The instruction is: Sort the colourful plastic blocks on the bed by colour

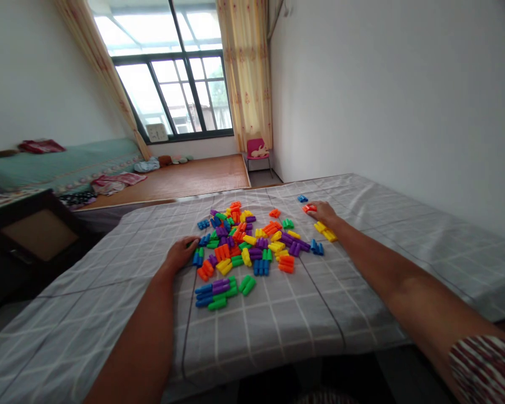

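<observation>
My right hand [323,213] reaches to the far right of the block pile, its fingers closed on an orange building block [309,208]. Just beyond lies a blue block [302,198], and yellow blocks [325,231] rest beside the wrist. At the pile's left edge, my left hand [182,253] has its fingers curled in at a blue building block [204,240]; the grip is partly hidden. Between both hands spreads a heap of tube-shaped plastic blocks [258,243] in purple, green, orange, yellow and blue. Nearer me sits a joined group of blue, purple and green blocks [216,292].
A grey checked cloth [273,325] covers the bed or table under the blocks. A dark cabinet [21,247] stands at the left. Farther back are a low wooden platform [193,177], a pink chair [255,147] and a curtained window [180,95]. A white wall [382,95] bounds the right.
</observation>
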The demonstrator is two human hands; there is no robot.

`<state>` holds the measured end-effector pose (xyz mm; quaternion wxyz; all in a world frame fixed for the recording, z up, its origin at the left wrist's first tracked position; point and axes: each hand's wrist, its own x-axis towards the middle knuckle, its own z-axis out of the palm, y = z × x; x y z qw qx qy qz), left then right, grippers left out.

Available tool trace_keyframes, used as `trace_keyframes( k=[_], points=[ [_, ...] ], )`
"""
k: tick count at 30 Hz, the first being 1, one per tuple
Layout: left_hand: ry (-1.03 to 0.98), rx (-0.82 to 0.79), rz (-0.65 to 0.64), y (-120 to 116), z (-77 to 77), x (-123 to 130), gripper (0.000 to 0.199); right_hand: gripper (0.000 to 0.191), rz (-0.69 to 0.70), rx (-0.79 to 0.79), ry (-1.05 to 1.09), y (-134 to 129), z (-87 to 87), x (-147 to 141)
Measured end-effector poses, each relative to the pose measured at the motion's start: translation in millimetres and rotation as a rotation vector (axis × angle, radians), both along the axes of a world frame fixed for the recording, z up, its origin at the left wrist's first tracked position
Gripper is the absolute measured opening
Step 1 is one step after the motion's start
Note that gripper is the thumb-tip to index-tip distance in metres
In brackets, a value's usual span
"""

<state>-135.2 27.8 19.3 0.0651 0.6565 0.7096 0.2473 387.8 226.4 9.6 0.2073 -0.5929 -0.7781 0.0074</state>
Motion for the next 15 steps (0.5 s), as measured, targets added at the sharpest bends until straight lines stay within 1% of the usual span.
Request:
trace_keyframes(
  k=[4,8,11,15],
  points=[
    [0.013,0.011,-0.013,1,-0.5,-1,0.053,0.038,0.031,-0.006,0.038,1,1.2,2],
    [0.023,0.014,-0.016,1,-0.6,-2,0.052,0.047,0.040,-0.040,0.106,2,2.9,12],
    [0.032,0.012,-0.014,3,-0.9,-3,0.053,0.048,-0.025,-0.064,0.168,3,0.6,24],
    [0.031,0.012,-0.009,7,-1.6,-6,0.053,0.044,-0.116,-0.081,0.236,3,-7.4,35]
  ],
)
